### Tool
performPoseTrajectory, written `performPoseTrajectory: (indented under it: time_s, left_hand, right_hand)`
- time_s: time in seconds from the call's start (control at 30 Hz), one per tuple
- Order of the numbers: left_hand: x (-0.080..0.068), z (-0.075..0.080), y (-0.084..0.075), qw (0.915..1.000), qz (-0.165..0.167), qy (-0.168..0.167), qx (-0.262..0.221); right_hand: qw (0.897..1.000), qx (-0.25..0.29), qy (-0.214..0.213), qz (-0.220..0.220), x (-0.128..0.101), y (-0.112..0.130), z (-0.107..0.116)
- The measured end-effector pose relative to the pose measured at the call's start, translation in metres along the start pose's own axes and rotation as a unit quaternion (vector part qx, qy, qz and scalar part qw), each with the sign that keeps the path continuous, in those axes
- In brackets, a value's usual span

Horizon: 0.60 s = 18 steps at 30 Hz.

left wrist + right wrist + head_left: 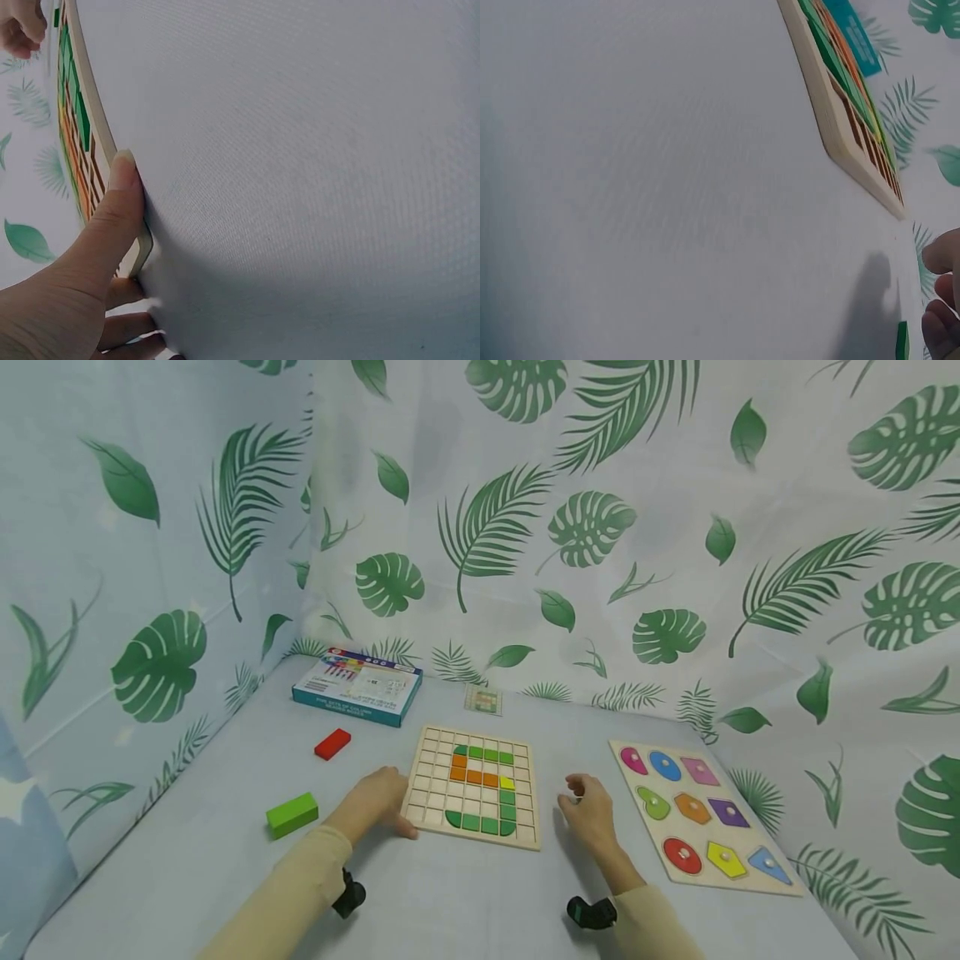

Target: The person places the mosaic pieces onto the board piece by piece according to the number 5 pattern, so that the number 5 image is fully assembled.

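Note:
In the head view a square wooden grid board [435,795] lies on the table, with green tiles [489,825], orange tiles [474,777] and one yellow tile [507,783] set in its cells. My left hand [377,802] holds the board's near left corner. In the left wrist view its thumb [112,214] presses against the front edge, while the other fingers bend round the left side. My right hand [590,812] hovers just right of the board, fingers loosely curled with nothing in them. Only its fingertips [941,255] show at the edge of the right wrist view.
A shape puzzle board [720,827] with knobbed pieces lies at the right. On the left are a green block [292,816] and a red block [332,744]. Behind them sits a flat box [358,685]; a small pattern card [483,700] lies before the leaf-printed backdrop.

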<state>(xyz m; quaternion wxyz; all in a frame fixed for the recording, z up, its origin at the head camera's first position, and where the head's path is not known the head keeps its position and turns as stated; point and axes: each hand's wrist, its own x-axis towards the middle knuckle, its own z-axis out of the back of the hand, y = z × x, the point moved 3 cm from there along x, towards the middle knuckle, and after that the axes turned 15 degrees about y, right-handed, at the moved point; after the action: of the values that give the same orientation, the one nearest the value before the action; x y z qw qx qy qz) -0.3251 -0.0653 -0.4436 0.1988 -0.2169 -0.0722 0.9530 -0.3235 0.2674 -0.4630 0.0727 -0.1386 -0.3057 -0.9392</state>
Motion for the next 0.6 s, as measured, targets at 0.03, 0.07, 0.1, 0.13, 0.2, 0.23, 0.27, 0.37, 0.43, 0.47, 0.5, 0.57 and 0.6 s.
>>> performPoseTrajectory:
  time_s: [0.03,0.07,0.1,0.13,0.2,0.23,0.27,0.37,0.43,0.47,0.5,0.57,0.6]
  left_hand:
    - [0.000,0.000,0.000,1.0000,0.000,0.000,0.001]
    - [0.000,0.000,0.000,1.0000,0.000,-0.001,0.002]
    - [0.000,0.000,0.000,1.0000,0.000,-0.001,0.003]
    - [0.000,0.000,0.000,1.0000,0.000,-0.001,0.003]
    - [0.000,-0.001,0.000,1.0000,0.000,0.000,0.003]
    - [0.000,-0.001,0.000,1.0000,0.000,0.001,0.001]
    - [0.000,-0.001,0.000,1.0000,-0.001,0.001,-0.001]
    - [0.001,-0.001,0.001,1.0000,0.001,0.004,-0.006]
    - [0.001,-0.001,0.001,1.0000,0.001,0.005,-0.007]
    - [0.002,-0.001,0.001,1.0000,0.001,0.004,-0.006]
    - [0.002,-0.001,0.001,1.0000,0.000,0.004,-0.004]
    - [0.002,-0.001,0.001,1.0000,-0.002,0.003,-0.003]
    - [0.002,-0.001,0.001,1.0000,-0.003,0.003,-0.003]
  right_hand:
    - [1.000,-0.003,0.003,-0.003,-0.001,-0.003,0.001]
    - [1.000,-0.005,0.006,-0.009,-0.001,-0.005,0.002]
    - [1.000,-0.009,0.009,-0.016,-0.002,-0.008,0.003]
    - [1.000,-0.012,0.013,-0.026,-0.002,-0.012,0.003]
    - [0.999,-0.020,0.020,-0.043,-0.004,-0.017,0.004]
    - [0.998,-0.024,0.024,-0.051,-0.005,-0.020,0.004]
    - [0.998,-0.026,0.025,-0.058,-0.005,-0.022,0.005]
    - [0.997,-0.029,0.029,-0.070,-0.006,-0.026,0.006]
    - [0.996,-0.033,0.034,-0.074,-0.006,-0.028,0.006]
    - [0.996,-0.034,0.034,-0.075,-0.006,-0.028,0.007]
    - [0.996,-0.034,0.035,-0.073,-0.006,-0.028,0.007]
    - [0.996,-0.036,0.035,-0.068,-0.006,-0.028,0.008]
    - [0.997,-0.035,0.034,-0.066,-0.006,-0.028,0.009]
